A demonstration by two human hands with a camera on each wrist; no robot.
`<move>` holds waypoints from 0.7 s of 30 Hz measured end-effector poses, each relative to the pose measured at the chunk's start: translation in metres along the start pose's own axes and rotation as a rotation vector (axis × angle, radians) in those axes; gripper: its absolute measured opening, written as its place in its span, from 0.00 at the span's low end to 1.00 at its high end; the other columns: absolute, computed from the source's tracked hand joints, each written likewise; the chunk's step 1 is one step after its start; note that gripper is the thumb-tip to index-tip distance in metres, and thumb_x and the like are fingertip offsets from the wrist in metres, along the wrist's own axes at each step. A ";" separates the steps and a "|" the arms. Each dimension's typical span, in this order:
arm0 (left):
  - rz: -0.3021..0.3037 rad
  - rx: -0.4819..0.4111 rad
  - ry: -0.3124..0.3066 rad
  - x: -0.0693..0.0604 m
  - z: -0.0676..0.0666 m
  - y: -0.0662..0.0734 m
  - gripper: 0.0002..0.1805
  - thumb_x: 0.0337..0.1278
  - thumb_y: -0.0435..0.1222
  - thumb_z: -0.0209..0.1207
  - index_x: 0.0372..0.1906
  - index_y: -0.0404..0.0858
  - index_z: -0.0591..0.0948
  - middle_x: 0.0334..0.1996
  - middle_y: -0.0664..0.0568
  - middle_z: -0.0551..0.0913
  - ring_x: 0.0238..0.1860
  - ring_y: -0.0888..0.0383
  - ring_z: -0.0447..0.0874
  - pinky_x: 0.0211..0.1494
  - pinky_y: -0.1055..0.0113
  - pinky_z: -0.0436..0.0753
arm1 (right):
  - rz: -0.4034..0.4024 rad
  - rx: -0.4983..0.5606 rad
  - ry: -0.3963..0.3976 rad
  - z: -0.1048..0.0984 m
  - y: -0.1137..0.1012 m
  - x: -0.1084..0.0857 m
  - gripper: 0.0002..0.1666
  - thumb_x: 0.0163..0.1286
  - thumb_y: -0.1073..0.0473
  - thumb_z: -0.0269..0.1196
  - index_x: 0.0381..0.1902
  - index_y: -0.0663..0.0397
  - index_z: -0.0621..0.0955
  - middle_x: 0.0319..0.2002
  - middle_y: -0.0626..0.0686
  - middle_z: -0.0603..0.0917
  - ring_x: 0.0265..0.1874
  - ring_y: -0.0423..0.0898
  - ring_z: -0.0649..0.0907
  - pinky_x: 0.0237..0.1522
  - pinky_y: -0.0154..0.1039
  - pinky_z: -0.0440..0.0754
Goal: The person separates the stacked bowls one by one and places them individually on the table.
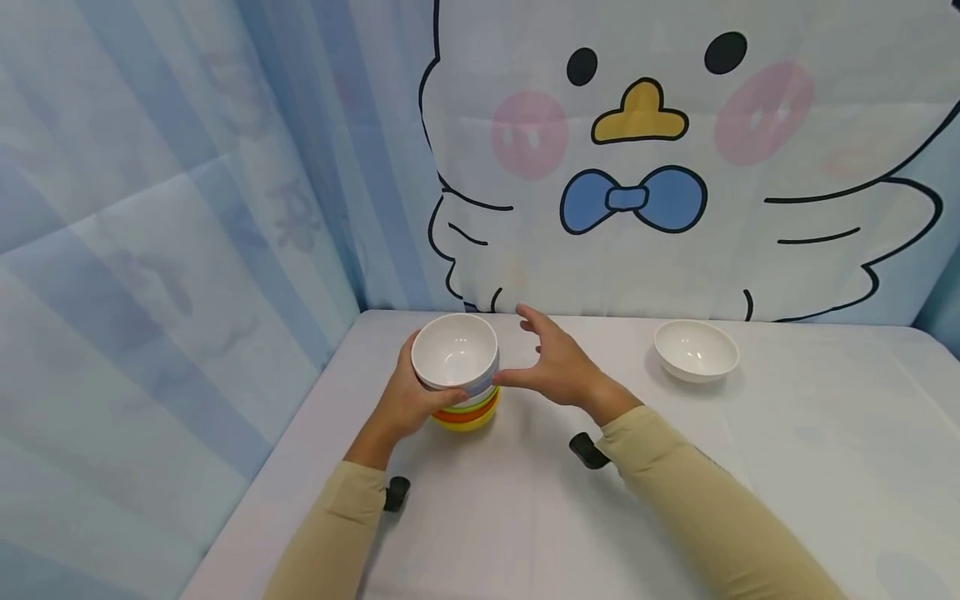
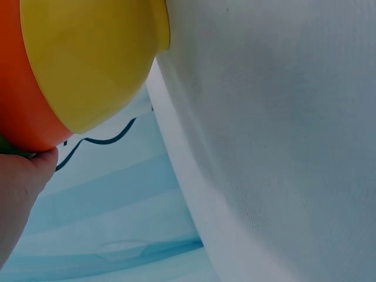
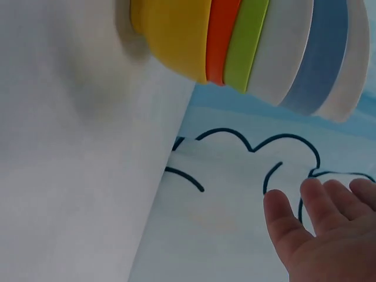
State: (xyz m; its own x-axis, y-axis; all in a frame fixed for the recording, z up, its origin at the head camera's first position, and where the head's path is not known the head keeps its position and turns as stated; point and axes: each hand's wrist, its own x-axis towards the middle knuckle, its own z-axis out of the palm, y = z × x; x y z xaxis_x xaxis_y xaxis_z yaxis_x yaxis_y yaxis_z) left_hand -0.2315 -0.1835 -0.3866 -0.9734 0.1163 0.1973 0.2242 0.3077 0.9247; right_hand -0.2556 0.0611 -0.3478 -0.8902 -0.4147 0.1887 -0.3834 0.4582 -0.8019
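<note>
A stack of nested bowls stands on the table at the left in the head view, with a white bowl (image 1: pixel 454 350) on top. Below it the right wrist view shows blue (image 3: pixel 320 56), white, green (image 3: pixel 246 47), orange and yellow (image 3: pixel 176 38) bowls. My left hand (image 1: pixel 408 400) holds the stack from its left side, thumb across the front and fingers round behind. My right hand (image 1: pixel 558 362) is at the stack's right side, fingers spread and raised, holding nothing; its thumb tip is close to the rim, and touching or not I cannot tell.
Another white bowl (image 1: pixel 696 352) sits apart near the table's back edge, right of centre. A patterned curtain (image 1: pixel 637 275) hangs behind the table (image 1: pixel 525 517) and another down the left side. Black wrist devices show beside both sleeves.
</note>
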 end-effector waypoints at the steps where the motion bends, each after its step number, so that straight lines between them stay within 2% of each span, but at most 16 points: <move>1: 0.005 -0.001 -0.002 0.000 0.000 0.000 0.60 0.46 0.34 0.77 0.77 0.39 0.48 0.71 0.44 0.62 0.67 0.44 0.64 0.71 0.47 0.66 | -0.003 0.000 -0.010 0.003 -0.003 0.002 0.63 0.54 0.46 0.77 0.79 0.55 0.55 0.75 0.59 0.61 0.71 0.58 0.65 0.66 0.57 0.69; 8: 0.034 0.017 -0.002 0.000 0.000 0.000 0.58 0.47 0.33 0.76 0.77 0.38 0.48 0.70 0.42 0.61 0.66 0.43 0.65 0.69 0.47 0.69 | -0.005 -0.041 -0.042 0.015 -0.015 0.014 0.62 0.56 0.47 0.77 0.79 0.54 0.55 0.74 0.60 0.63 0.70 0.59 0.67 0.65 0.60 0.70; 11: 0.043 0.022 -0.011 0.000 0.000 0.000 0.58 0.47 0.34 0.76 0.77 0.37 0.48 0.71 0.42 0.61 0.66 0.43 0.65 0.68 0.47 0.70 | -0.018 -0.055 -0.077 0.018 -0.017 0.018 0.62 0.56 0.47 0.77 0.79 0.56 0.55 0.74 0.59 0.63 0.70 0.58 0.66 0.66 0.58 0.68; 15: 0.031 0.026 -0.018 0.000 -0.001 0.001 0.58 0.47 0.34 0.76 0.77 0.38 0.48 0.70 0.43 0.61 0.66 0.43 0.65 0.68 0.48 0.71 | -0.030 -0.055 -0.154 0.020 -0.017 0.021 0.64 0.56 0.47 0.77 0.79 0.59 0.53 0.75 0.59 0.60 0.70 0.57 0.66 0.68 0.56 0.67; 21: 0.012 0.039 -0.026 -0.001 -0.003 0.003 0.60 0.46 0.37 0.77 0.77 0.40 0.47 0.71 0.44 0.61 0.67 0.44 0.65 0.68 0.47 0.71 | 0.022 -0.003 -0.215 0.019 -0.017 0.026 0.66 0.55 0.48 0.78 0.80 0.55 0.51 0.75 0.56 0.60 0.69 0.56 0.66 0.67 0.57 0.69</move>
State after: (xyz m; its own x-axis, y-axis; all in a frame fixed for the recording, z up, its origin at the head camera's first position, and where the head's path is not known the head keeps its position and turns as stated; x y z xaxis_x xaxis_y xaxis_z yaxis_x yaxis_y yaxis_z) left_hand -0.2301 -0.1851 -0.3827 -0.9692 0.1444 0.1996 0.2382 0.3423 0.9089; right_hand -0.2678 0.0275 -0.3401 -0.8255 -0.5626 0.0454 -0.3654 0.4714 -0.8026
